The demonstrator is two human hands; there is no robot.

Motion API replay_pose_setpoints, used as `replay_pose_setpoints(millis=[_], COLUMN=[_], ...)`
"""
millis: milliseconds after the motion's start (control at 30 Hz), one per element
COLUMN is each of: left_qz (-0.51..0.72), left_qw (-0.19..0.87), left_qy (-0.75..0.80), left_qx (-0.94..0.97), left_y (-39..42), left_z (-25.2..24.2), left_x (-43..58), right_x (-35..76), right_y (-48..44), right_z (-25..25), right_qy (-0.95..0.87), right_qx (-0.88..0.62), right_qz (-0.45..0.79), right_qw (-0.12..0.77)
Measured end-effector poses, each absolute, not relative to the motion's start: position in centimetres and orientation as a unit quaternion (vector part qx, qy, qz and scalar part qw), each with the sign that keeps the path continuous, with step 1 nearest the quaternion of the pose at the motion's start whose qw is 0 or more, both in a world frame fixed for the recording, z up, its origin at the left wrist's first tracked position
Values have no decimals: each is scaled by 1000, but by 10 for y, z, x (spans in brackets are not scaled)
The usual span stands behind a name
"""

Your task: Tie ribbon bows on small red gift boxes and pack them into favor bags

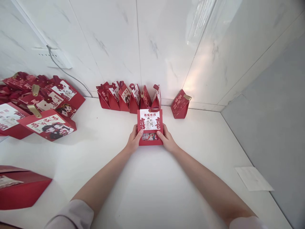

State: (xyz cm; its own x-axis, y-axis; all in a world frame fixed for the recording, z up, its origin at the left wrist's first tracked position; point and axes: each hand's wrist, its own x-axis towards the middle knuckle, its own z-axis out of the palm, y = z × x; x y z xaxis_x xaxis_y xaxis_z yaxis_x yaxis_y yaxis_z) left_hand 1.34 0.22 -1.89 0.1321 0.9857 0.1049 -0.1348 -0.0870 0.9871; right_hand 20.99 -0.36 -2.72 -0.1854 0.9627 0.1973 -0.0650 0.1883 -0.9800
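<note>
A red gift box (150, 126) with a white picture label stands on the white table (152, 184), near the middle. My left hand (133, 140) grips its left edge, fingers closed on it. On the other side, my right hand (167, 139) holds the right edge the same way. Just behind the box, a row of several folded red gift boxes (128, 97) with ribbon handles lines the wall. One more folded red box (180, 104) stands apart to the right.
A pile of larger red boxes (40, 105) lies at the left, under a wall socket with a cable (58, 62). Another red box (19, 187) sits at the near left edge. A white paper sheet (254, 178) lies on the grey floor at right.
</note>
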Motion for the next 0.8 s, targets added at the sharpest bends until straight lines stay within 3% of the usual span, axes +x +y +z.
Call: replay_pose_setpoints(millis=[200, 333, 800], left_qz=[570, 541, 585], left_qw=[650, 685, 430], left_qy=[388, 370, 434], left_qx=[319, 317, 533], left_y=[7, 4, -2], left_z=[-11, -6, -20], left_x=[16, 19, 20], right_x=[213, 213, 211], right_y=[8, 10, 0], right_z=[-35, -35, -27], right_qy=[-506, -488, -542], right_qx=[-403, -404, -392], right_qz=[541, 550, 527], right_qw=[537, 544, 525])
